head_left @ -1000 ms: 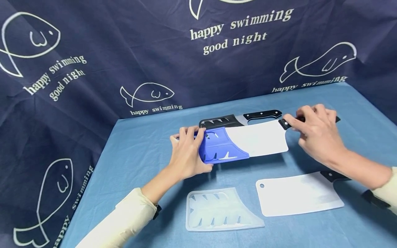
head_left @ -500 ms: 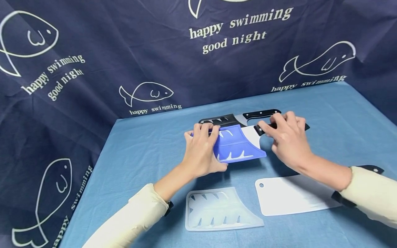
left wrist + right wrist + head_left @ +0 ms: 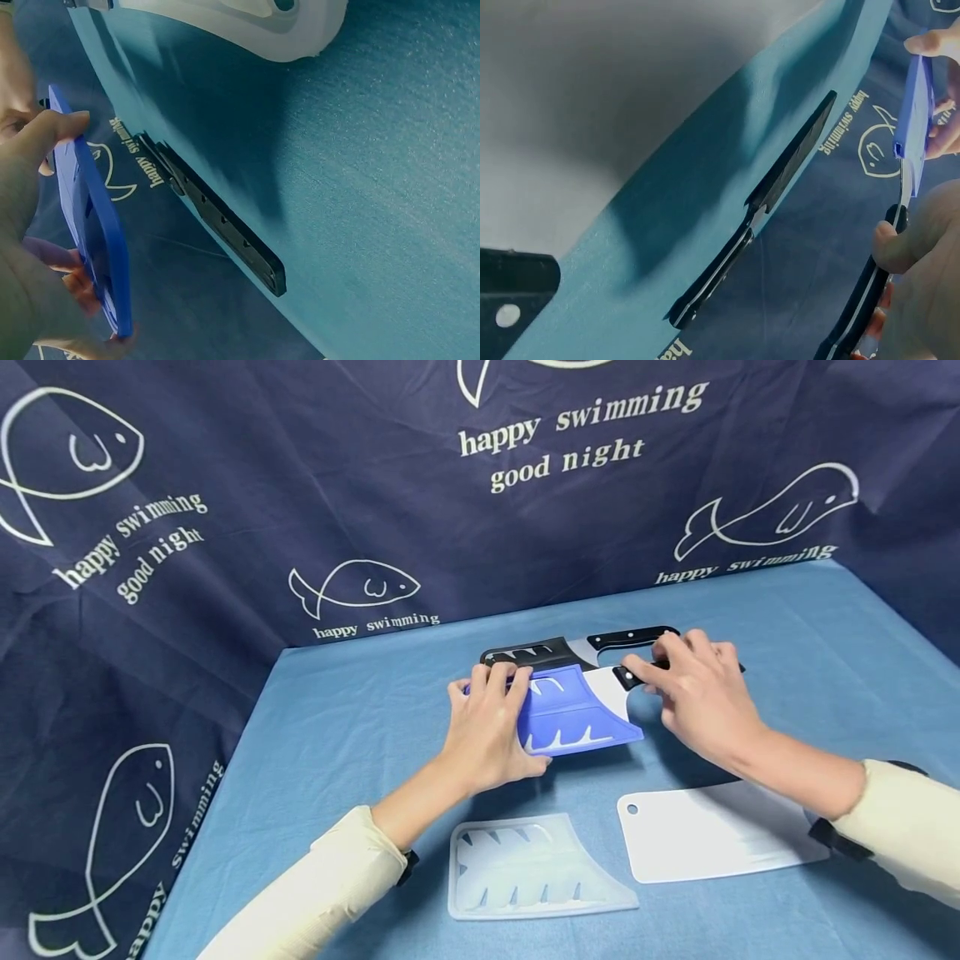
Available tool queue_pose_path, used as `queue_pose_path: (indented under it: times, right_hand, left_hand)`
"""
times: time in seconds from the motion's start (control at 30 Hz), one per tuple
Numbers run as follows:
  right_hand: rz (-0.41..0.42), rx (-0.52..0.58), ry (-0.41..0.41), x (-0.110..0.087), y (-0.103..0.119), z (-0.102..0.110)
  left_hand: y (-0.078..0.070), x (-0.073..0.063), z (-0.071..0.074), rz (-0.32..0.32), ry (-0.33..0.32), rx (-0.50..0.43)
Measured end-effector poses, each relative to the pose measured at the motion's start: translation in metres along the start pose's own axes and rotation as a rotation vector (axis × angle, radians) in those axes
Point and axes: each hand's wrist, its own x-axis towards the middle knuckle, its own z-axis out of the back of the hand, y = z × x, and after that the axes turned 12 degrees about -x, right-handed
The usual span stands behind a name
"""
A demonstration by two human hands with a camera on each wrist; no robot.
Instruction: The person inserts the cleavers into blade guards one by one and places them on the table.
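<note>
My left hand [image 3: 487, 727] grips the closed end of a blue blade cover [image 3: 562, 710], thumb at its lower edge and fingers over the top. Inside that cover sits a cleaver [image 3: 609, 685], with only a strip of blade near the handle showing. Its black handle [image 3: 859, 304] is pinched by my right hand [image 3: 701, 693]. Both hands hold cleaver and cover raised above the table, as the wrist views show. Behind them lies another cleaver [image 3: 630, 637] in a black cover [image 3: 528, 653], flat on the cloth.
Nearer me, a translucent white blade cover [image 3: 532, 868] lies on the blue cloth [image 3: 360, 718]. To its right is a bare cleaver [image 3: 712, 835], its handle mostly hidden under my right forearm. A dark printed curtain [image 3: 337, 485] rises behind the table.
Over the first half second, the cleaver slid left into the blue cover while my left hand shifted slightly right. Since then, both hands have stayed nearly still.
</note>
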Motion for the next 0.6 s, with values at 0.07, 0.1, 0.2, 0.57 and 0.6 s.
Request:
queue_pose_path:
  times: [0.07, 0.1, 0.2, 0.57, 0.6]
  right_hand:
    - [0.007, -0.008, 0.008, 0.0004, -0.0011, 0.0008]
    - [0.01, -0.013, 0.012, 0.0005, -0.0014, 0.0012]
    - [0.008, -0.016, 0.02, 0.0006, -0.0019, 0.0022]
    - [-0.013, -0.015, 0.046, 0.0021, -0.0023, 0.0023]
    - [-0.013, -0.015, 0.047, 0.0023, -0.0025, 0.002]
  left_hand:
    - [0.0002, -0.0001, -0.0003, 0.004, 0.006, 0.008]
    - [0.0003, -0.0003, -0.0005, 0.006, 0.009, 0.012]
    - [0.0007, -0.0005, -0.0013, 0.01, 0.019, 0.018]
    - [0.0026, -0.0004, -0.0016, 0.018, 0.015, 0.036]
    - [0.0028, -0.0002, -0.0014, 0.018, 0.016, 0.034]
